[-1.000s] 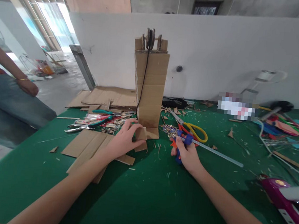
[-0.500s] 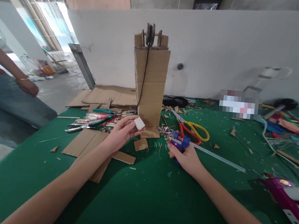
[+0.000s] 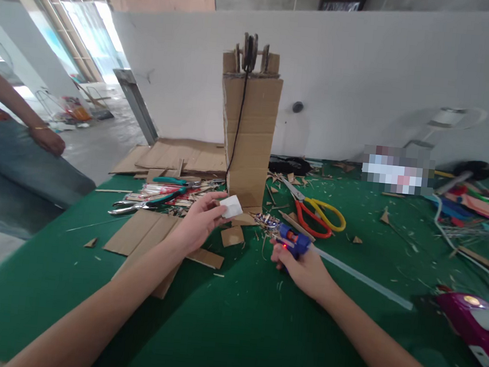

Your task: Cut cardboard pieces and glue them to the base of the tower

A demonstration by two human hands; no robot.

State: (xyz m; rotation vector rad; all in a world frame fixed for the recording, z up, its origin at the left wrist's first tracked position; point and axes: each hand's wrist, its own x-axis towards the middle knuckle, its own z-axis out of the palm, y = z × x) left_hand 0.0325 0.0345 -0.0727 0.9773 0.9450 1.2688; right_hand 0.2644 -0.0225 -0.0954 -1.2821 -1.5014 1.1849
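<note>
Between the thumb and fingers of my left hand [image 3: 200, 222] is a small white square piece [image 3: 230, 207], its flat face turned up. My right hand [image 3: 301, 264] grips a blue hot glue gun [image 3: 294, 240] with a red light lit on it. A long clear glue stick [image 3: 365, 277] juts from the gun's back, and its nozzle end points left over a heap of scraps. Behind both hands stands an upright cardboard tower [image 3: 251, 132], with a cardboard pulley wheel [image 3: 249, 51] on top and a black cord [image 3: 239, 114] hanging down its front.
Scissors [image 3: 311, 210] with red and yellow handles lie right of the tower. Pliers [image 3: 147, 203], wooden sticks and cardboard sheets [image 3: 140, 234] lie at the left. A magenta device [image 3: 468, 326] sits at the right edge. A person [image 3: 18, 150] stands beyond the table's left side.
The white piece has tilted in my left hand, showing more of its face. The glue gun has turned slightly, its glue stick now pointing lower to the right. The camera view shifted a little.
</note>
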